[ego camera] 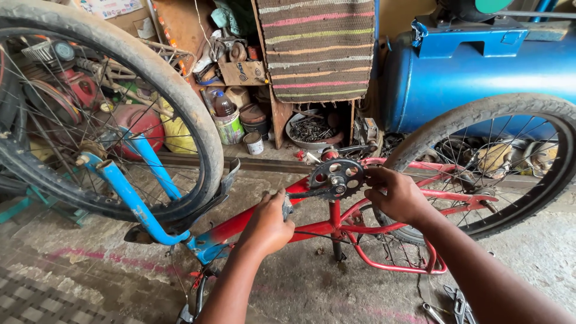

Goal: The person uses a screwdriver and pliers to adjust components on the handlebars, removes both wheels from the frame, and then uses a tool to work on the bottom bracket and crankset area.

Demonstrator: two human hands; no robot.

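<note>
A small red bicycle [312, 229] lies upside down on the concrete floor, its blue fork [129, 195] pointing up. My left hand [268, 223] is closed around the crank arm and pedal end [287, 205] beside the red frame. My right hand [398, 195] grips the right rim of the black chainring [336, 177], fingers wrapped over its teeth. The front wheel [198, 120] rises at the left, the rear wheel [510, 114] at the right.
A blue air tank [480, 78] stands behind the rear wheel. Shelves with tins, a bottle [224, 105] and a bowl of metal parts [309, 129] line the back wall. A striped mat [318, 48] hangs above. Pliers [459, 303] lie on the floor at lower right.
</note>
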